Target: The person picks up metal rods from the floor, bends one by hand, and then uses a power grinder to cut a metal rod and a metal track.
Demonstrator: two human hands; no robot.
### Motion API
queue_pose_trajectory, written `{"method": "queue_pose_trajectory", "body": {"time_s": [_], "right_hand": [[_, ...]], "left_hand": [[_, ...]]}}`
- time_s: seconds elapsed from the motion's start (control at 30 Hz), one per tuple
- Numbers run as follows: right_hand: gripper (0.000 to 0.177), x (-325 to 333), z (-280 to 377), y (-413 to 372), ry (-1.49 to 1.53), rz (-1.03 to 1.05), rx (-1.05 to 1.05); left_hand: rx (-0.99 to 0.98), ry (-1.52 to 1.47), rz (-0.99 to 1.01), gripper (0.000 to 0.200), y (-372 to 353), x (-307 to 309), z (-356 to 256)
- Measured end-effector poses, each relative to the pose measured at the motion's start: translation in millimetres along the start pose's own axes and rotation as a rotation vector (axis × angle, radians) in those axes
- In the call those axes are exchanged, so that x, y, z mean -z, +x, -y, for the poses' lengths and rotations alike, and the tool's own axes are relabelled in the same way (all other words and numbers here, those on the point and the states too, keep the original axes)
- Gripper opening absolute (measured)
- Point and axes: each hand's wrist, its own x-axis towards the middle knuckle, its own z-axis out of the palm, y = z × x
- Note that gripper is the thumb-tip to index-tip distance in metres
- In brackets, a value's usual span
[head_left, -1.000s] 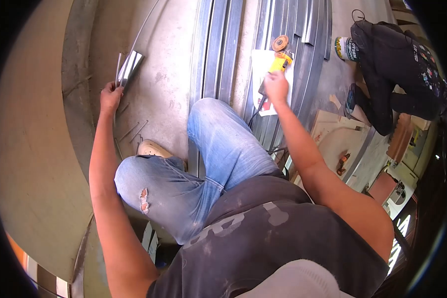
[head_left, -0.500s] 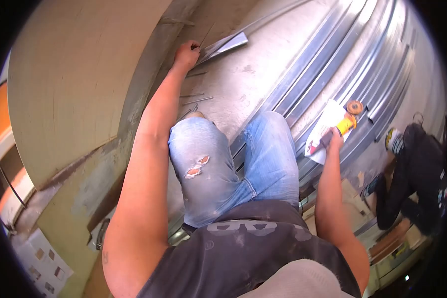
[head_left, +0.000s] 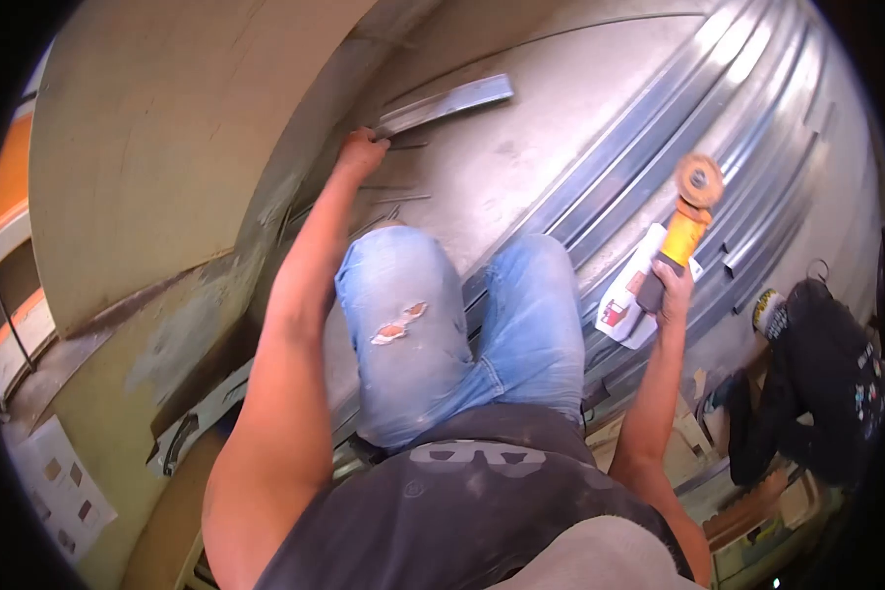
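My left hand (head_left: 364, 152) is reached out to the far left, fingers closed at the near end of a short metal channel (head_left: 452, 102) on the concrete floor. The fingertips are partly hidden. On the right, my right hand (head_left: 673, 288) grips a yellow and black angle grinder (head_left: 681, 236) by its body. The grinder's worn orange-brown disc (head_left: 699, 180) points away from me. Below the grinder lies a white printed sheet (head_left: 619, 313), on top of the long metal channels (head_left: 610, 187). Several thin metal rods (head_left: 400, 199) lie near my left knee.
A curved wooden panel (head_left: 157, 147) rises along the left. A thin rod or cable (head_left: 560, 36) runs across the floor at the back. Dark clothing (head_left: 821, 374) lies at the right beside a can-like container (head_left: 769, 313). My bent knees (head_left: 536, 295) are between both hands.
My left hand has come down to the near end of the short channel, which has shifted slightly. My right hand has raised the grinder, and its disc now turns more toward the camera.
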Motion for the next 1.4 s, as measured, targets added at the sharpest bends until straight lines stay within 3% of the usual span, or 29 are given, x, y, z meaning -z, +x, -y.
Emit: {"method": "queue_pose_trajectory", "body": {"time_s": [0.03, 0.07, 0.13, 0.2, 0.33, 0.37, 0.4, 0.47, 0.57, 0.67, 0.7, 0.77, 0.8, 0.87, 0.93, 1.0, 1.13, 1.27, 1.4], "right_hand": [[0.042, -8, 8, 4, 0.028, 0.008, 0.042], [0.041, -24, 27, 3, 0.067, 0.030, 0.082], [0.042, -47, 60, 8, -0.038, -0.025, 0.193], [0.045, -75, 98, 9, -0.087, -0.086, 0.222], [0.049, -112, 137, 8, -0.182, -0.208, 0.265], [0.052, -122, 150, -1, -0.200, -0.220, 0.262], [0.054, -129, 160, -12, -0.218, -0.229, 0.256], [0.061, -137, 159, -27, -0.337, -0.285, 0.256], [0.066, -133, 141, -40, -0.276, -0.185, 0.394], [0.049, -118, 116, -17, 0.364, 0.199, 0.180], [0.037, -116, 132, -19, 0.614, 0.413, 0.130], [0.040, -119, 140, -6, 0.601, 0.295, 0.157], [0.041, -119, 142, -3, 0.551, 0.241, 0.188], [0.043, -120, 142, 1, 0.619, 0.191, 0.205], [0.044, -129, 138, 11, 0.749, 0.126, 0.225], [0.046, -126, 131, 19, 0.651, 0.110, 0.182], [0.046, -142, 111, 27, 0.611, -0.066, 0.141], [0.039, -128, 90, 34, 0.556, 0.025, 0.067], [0.050, -114, 64, 52, 0.630, 0.061, 0.040]], "left_hand": [[0.011, -0.182, 0.274, 0.041, -10, 25, -40], [-0.150, -0.144, 0.425, 0.049, -31, 56, -89], [-0.393, -0.176, 0.609, 0.050, -65, 81, -167], [-0.469, -0.352, 0.780, 0.055, -110, 98, -240], [-0.491, -0.601, 0.607, 0.082, -153, 60, -329], [-0.441, -0.663, 0.556, 0.083, -155, 48, -347], [-0.405, -0.852, 0.462, 0.073, -161, 40, -363], [-0.392, -1.119, 0.540, 0.063, -155, 28, -371], [-0.364, -1.382, 0.717, 0.044, -159, 22, -351], [-0.344, -1.458, 0.748, 0.044, -169, 15, -342], [-0.403, -1.421, 0.698, 0.043, -174, 16, -344], [-0.483, -1.452, 0.651, 0.044, -188, 14, -348], [-0.400, -1.540, 0.696, 0.054, -190, 9, -351], [-0.281, -1.687, 0.962, 0.062, -185, 1, -342], [-0.311, -1.396, 0.661, 0.066, -196, -15, -328], [-0.432, -1.164, 0.636, 0.062, -191, -26, -319], [-0.369, -0.864, 0.553, 0.062, -186, -25, -314], [-0.384, -0.595, 0.440, 0.071, -194, -38, -309], [-0.406, -0.403, 0.563, 0.081, -201, -34, -315]]}}
